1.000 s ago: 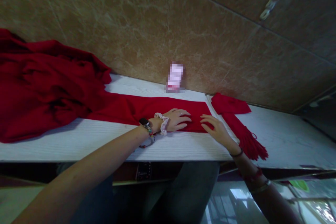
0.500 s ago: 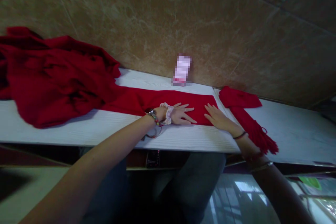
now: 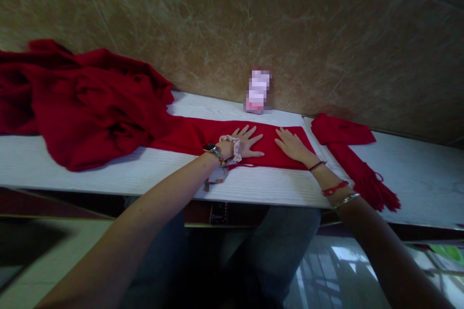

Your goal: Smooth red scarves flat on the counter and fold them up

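I see the red strip [image 3: 268, 136] mostly flat on the counter [image 3: 271, 187]; bulk [image 3: 90, 120] L of strip's bunched, i.e. not flattened; L hand [image 3: 247, 145] on strip, fingers spread wide; R hand [image 3: 294, 147] nr its R end, fingers slightly apart; fringed pc [image 3: 340, 130] just R of strip.

At far right, we could pass over the white wood-grain desk [image 3: 424, 174]; the heaped red cloth [image 3: 87, 116] at left and brown marbled wall [image 3: 203, 19] above block us.

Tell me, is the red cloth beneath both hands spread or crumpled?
Spread: the red cloth lies flat, its right edge straight, beneath the left hand and right hand.
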`<state>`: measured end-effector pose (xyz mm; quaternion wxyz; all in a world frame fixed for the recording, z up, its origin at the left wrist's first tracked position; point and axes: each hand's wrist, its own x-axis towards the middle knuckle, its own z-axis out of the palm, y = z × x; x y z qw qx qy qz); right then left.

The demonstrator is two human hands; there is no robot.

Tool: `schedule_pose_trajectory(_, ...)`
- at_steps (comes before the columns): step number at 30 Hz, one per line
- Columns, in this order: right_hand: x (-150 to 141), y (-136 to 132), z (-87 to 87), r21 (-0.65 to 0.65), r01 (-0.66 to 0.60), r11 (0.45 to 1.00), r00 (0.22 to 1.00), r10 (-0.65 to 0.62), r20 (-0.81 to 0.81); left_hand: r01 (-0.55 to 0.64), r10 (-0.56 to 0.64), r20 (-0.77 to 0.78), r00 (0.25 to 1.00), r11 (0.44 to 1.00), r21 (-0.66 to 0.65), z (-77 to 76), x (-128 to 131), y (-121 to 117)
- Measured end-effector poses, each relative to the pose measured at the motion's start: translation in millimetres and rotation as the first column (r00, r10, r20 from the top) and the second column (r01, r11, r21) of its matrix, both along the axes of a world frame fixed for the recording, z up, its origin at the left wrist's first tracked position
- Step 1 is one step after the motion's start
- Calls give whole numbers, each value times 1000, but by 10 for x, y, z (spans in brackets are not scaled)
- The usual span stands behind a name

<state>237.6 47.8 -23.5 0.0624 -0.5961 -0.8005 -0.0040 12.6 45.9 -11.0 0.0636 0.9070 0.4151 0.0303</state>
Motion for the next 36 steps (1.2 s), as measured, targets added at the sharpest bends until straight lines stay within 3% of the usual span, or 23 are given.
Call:
schedule_pose_trajectory(4, 427, 22, -16, 33, 134, 990, 990, -135, 29, 12, -12, 8, 1000, 1000, 7, -18, -8, 32)
schedule_pose_trajectory(7, 530, 67, 65, 68, 209, 976, 977, -211, 31, 10, -10, 23, 1000, 1000, 10, -58, -15, 54)
schedule_pose_trajectory(11, 199, 122, 157, 146, 99, 984, 995, -94, -43, 7, -8, 41, 999, 1000, 28, -94, -21, 74)
schedule_pose_trajectory(14, -124, 136, 133, 61, -35, 998, 997, 39, -59, 8, -9, 29, 1000, 1000, 24, -78, -23, 69)
schedule_pose_trajectory(16, -198, 143, 85, 0, -63, 998, 997, 63, -45, 9, -10, 16, 1000, 1000, 11, -60, -24, 61)
schedule_pose_trajectory(19, -44, 165, 15, -9, 14, 1000, 1000, -14, -24, 12, -12, 17, 1000, 1000, 9, -56, -26, 62)
schedule_pose_trajectory(25, 364, 194, 27, 119, 219, 968, 976, -218, -21, 15, -15, 39, 999, 1000, 10, -113, -27, 102)
schedule_pose_trajectory(27, 324, 174, 78, 204, 177, 963, 984, -170, -50, 16, -16, 39, 999, 1000, 9, -125, -24, 112)
schedule_pose_trajectory(29, 205, 135, 123, 248, 45, 968, 996, -24, -86, 11, -12, 43, 999, 1000, 12, -130, -21, 118)
schedule_pose_trajectory(32, 11, 73, 137, 130, -180, 975, 975, 195, -107, 4, -4, 44, 999, 1000, 5, -121, -23, 117)
schedule_pose_trajectory(34, -31, 61, 104, 26, -221, 975, 971, 223, -87, -19, 19, 43, 999, 1000, -7, -108, -33, 114)
schedule_pose_trajectory(36, 39, 84, 56, -19, -152, 988, 987, 150, -57, -68, 69, 37, 997, 997, -20, -98, -50, 114)
